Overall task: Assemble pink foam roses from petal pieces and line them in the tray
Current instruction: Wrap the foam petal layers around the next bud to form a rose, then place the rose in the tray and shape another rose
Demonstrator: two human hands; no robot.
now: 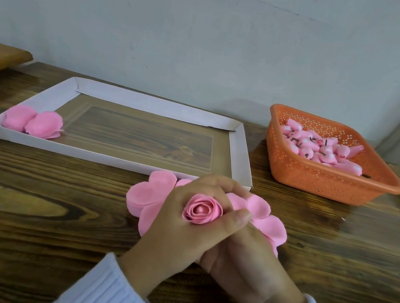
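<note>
Rose in hand: I hold a half-built pink rose [202, 209] between both hands, its open face turned up toward me, with a pearly bud core at the middle.
Left hand: my left hand [177, 225] wraps the rose from the left, fingers curled over its far side, closed on the rose.
Right hand: my right hand [243, 256] comes in from the right and lies partly under the left, thumb pressed to the rose's right edge; it too is closed on the rose.
Petal pieces: loose petal pieces [145, 197] lie on the table [30, 204] directly beneath and just beyond my hands, spreading left and right.
Tray: the white tray [241, 152] sits far and left of my grip; two finished roses [34, 122] lie at its left end, the rest of it bare.
Basket: the orange basket [319, 179] of bud cores is far right, well apart.
Key relation: the next free slot lies far-left of the rose, beside the two roses, so my left hand is the nearer one to carry it. The rose's axis points up and, I judge, it should lie like its neighbours.
Stage: the rose looks small beside the finished two, so I judge more petals are needed first.
</note>
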